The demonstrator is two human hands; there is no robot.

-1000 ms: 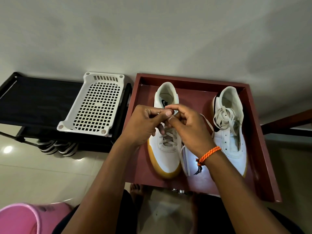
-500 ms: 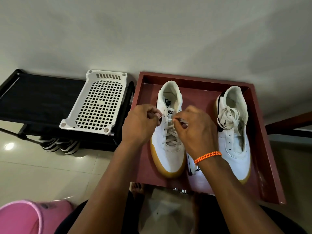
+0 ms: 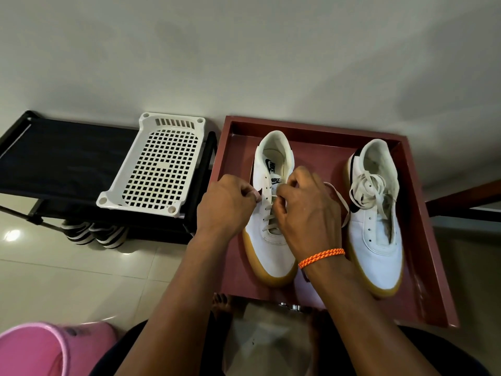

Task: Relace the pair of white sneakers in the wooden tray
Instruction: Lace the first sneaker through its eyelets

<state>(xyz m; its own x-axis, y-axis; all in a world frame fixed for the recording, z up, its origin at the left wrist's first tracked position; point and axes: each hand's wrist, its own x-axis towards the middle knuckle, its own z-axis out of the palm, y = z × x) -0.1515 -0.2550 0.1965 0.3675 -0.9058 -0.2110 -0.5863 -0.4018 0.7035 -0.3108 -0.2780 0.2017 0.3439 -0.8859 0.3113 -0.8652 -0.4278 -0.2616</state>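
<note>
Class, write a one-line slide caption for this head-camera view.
Both hands thread a lace through the left sneaker; the right sneaker waits unlaced in the wooden tray.

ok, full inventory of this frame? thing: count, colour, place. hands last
tray: 1, reddish-brown wood, right of centre by the wall
left sneaker: 1, white with tan sole, left side of the tray, partly laced
right sneaker: 1, white with tan sole, right side of the tray, eyelets bare
loose lace: 1, off-white, bundled on top of the right sneaker
basket: 1, white plastic grid, on the rack
rack: 1, black, left by the wall
striped shoes: 2, black and white, on the floor under the rack
bucket: 1, pink, bottom-left corner
wristband: 1, orange, right wrist
left hand: 1, pinching at the left sneaker's eyelet edge
right hand: 1, pinching the lace over the left sneaker
</note>
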